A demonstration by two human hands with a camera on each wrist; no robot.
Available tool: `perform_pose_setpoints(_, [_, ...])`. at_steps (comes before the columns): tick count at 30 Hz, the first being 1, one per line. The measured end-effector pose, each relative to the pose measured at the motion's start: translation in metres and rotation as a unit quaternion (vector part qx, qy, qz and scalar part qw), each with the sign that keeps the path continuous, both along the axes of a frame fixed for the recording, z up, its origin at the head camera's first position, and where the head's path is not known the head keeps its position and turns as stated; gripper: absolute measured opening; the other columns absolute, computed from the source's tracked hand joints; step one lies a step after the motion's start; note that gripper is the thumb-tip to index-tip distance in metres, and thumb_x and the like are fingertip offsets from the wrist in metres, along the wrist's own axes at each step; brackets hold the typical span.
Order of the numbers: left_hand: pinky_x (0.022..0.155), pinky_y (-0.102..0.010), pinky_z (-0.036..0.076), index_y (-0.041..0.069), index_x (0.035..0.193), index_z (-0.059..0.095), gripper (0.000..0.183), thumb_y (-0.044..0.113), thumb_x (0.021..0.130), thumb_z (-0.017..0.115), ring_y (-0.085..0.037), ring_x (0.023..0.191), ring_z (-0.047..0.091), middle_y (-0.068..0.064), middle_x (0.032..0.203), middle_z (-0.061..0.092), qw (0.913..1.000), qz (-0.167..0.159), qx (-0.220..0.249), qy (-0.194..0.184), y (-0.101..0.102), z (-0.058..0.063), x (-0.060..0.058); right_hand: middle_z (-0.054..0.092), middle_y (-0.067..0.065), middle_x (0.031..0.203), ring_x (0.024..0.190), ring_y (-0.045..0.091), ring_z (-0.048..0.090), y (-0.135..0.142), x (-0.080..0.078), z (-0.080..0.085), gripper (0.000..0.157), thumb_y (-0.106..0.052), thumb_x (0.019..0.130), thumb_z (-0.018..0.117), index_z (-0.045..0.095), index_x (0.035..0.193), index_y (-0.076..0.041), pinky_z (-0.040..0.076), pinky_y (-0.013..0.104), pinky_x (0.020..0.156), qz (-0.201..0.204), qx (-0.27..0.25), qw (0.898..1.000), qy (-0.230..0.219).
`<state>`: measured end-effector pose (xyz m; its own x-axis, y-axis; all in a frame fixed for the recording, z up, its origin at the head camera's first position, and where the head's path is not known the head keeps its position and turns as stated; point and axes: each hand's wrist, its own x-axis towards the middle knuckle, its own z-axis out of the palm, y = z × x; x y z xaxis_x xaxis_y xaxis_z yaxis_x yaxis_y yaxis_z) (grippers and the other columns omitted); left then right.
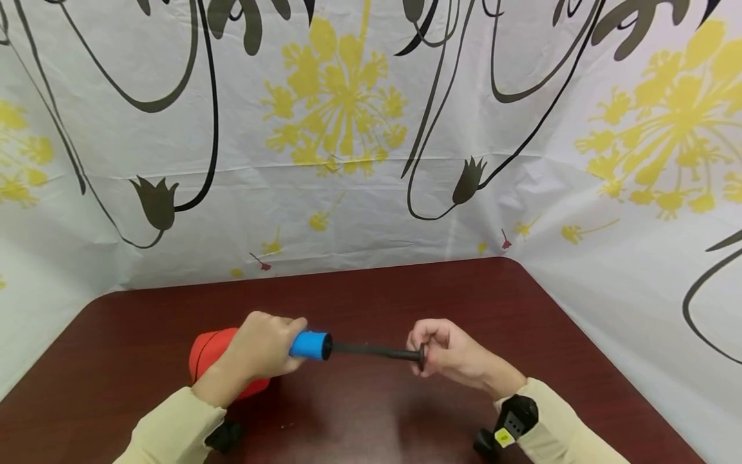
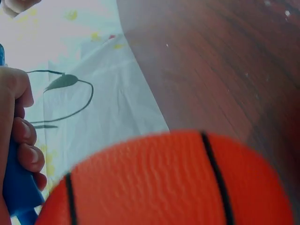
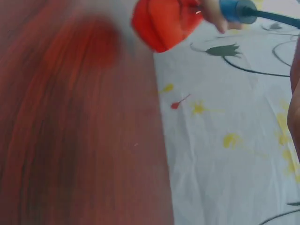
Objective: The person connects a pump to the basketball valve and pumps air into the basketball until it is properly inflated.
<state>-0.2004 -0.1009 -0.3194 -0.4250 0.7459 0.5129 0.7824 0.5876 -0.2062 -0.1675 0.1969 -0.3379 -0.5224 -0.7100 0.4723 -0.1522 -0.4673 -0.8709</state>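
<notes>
- Blue cylinder [image 1: 310,345] was located lower centre of frame, gripped by the left hand [image 1: 257,345], its right end protruding.
- Black rod [image 1: 371,350] extended rightward from it, flanged end pinched by the right hand [image 1: 455,356].
- Red ball [image 1: 209,349] showed lower left, partly behind the left hand.

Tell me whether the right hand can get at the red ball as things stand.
Probably not easily: the right hand holds the end of the dark rod, and the left hand, gripping the blue tube, is between it and the red ball.
</notes>
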Motion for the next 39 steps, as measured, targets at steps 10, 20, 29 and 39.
perform_pose_setpoints(10, [0.042,-0.021,0.035,0.011,0.069,0.05,0.027,0.027,0.061,0.071,-0.007,0.042,0.042,0.005,0.052,0.049,0.999,0.015,0.007,-0.042,0.029,0.002,0.006,0.058,0.0,0.079,0.07,0.008,0.06,-0.047,-0.014,-0.005,0.009,-0.014,0.084,0.058,0.051,0.083,-0.008,0.048,0.02,0.059,-0.083,0.001,0.996,0.025])
perform_pose_setpoints(20, [0.041,-0.019,0.034,0.012,0.072,0.049,0.027,0.027,0.063,0.07,-0.005,0.042,0.042,0.005,0.054,0.052,0.9993,-0.004,-0.008,-0.035,0.014,0.003,0.002,0.057,-0.002,0.083,0.074,0.007,0.056,-0.024,0.008,-0.003,0.009,-0.005,0.088,0.05,0.055,0.09,-0.011,0.044,0.016,0.063,-0.061,0.0,0.994,-0.089])
perform_pose_setpoints(29, [0.04,-0.021,0.035,0.012,0.07,0.049,0.029,0.028,0.06,0.071,-0.006,0.042,0.044,0.005,0.055,0.052,0.9993,0.007,-0.015,-0.032,0.008,-0.001,0.005,0.048,-0.001,0.086,0.074,0.007,0.056,-0.013,0.004,-0.003,0.005,-0.015,0.088,0.051,0.05,0.092,-0.013,0.043,0.015,0.062,0.019,-0.003,0.998,-0.066])
perform_pose_setpoints(39, [0.039,-0.02,0.032,0.012,0.069,0.049,0.027,0.025,0.059,0.07,-0.005,0.04,0.039,0.005,0.052,0.049,0.9995,-0.011,-0.018,-0.024,0.022,0.001,0.011,0.059,0.001,0.08,0.071,0.009,0.061,-0.047,-0.001,-0.005,0.027,-0.009,0.082,0.06,0.042,0.085,0.012,0.05,0.026,0.062,-0.078,0.073,0.994,-0.031])
